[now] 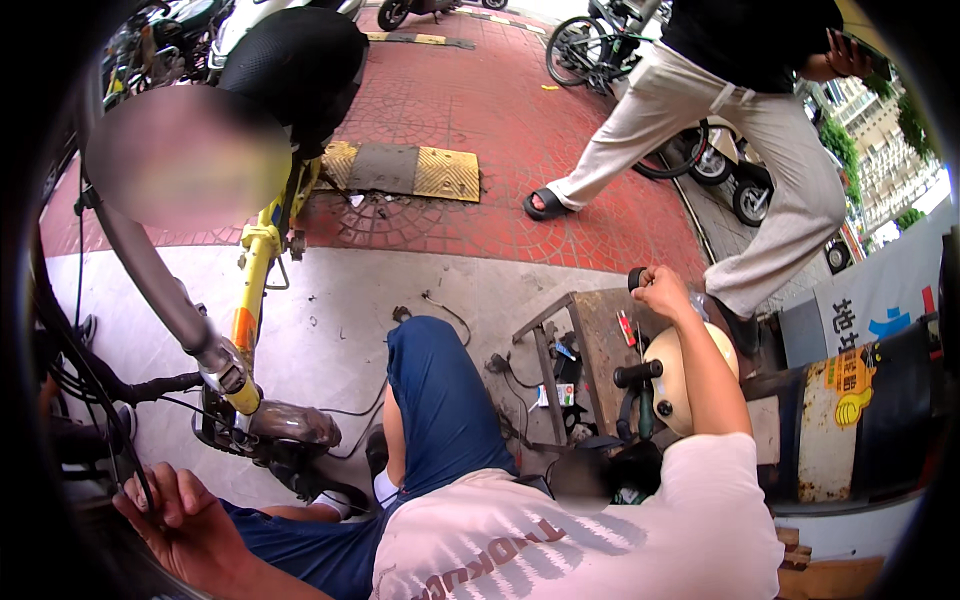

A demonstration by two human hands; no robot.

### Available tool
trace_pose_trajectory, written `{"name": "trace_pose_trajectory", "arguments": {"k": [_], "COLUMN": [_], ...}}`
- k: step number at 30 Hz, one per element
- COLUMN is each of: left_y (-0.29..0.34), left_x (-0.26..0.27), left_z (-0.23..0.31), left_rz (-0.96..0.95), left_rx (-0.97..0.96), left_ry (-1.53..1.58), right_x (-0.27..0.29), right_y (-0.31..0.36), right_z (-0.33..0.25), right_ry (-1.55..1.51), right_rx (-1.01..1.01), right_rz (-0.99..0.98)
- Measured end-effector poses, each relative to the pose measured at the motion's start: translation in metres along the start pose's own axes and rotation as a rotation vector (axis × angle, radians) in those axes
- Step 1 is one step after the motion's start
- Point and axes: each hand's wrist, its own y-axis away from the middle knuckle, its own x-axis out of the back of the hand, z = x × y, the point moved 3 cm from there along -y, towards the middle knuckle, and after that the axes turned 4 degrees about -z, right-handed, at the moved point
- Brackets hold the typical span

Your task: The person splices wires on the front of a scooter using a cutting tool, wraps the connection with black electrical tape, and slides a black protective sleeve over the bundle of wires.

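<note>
My left hand (185, 520) is at the lower left with its fingers closed around a thin black cable (148, 488). The cable belongs to a bundle of black cables (110, 385) hanging beside a yellow-framed bike (258, 255). My right arm reaches out to the right over a worn wooden bench. Above its far end, my right hand (664, 293) pinches a roll of black tape (636, 279). Below that hand lie a red-handled tool (627, 328) and a cream helmet-like shell (680, 372). A black handlebar grip (637, 374) stands out in front of the shell.
The bench's metal frame (543, 345) stands right of my knee, with small boxes (556, 395) under it. Loose black cords (515, 375) lie on the grey floor. A person in light trousers (650, 110) stands beyond the bench. A yellow-and-black ramp (445, 174) lies on red paving.
</note>
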Motion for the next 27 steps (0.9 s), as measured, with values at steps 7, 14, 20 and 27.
{"name": "trace_pose_trajectory", "arguments": {"k": [7,14,20,27], "left_y": [0.041,0.061,0.057,0.066], "left_x": [0.012,-0.026,-0.019,-0.006], "left_z": [-0.047,-0.123,-0.094,-0.087], "left_rz": [0.08,-0.194,-0.279,-0.257], "left_rx": [-0.059,0.119,-0.011,-0.087], "left_ry": [-0.024,-0.898,-1.286,-1.411], "right_x": [-0.017,-0.112,-0.137,-0.108], "right_y": [0.112,0.19,0.22,0.212], "right_z": [-0.191,-0.331,-0.376,-0.397], "right_ry": [-0.819,-1.114,-1.168,-0.868], "right_rx": [0.736,0.973,0.96,1.248], "right_rz": [-0.2,-0.53,-0.881,-0.699]}}
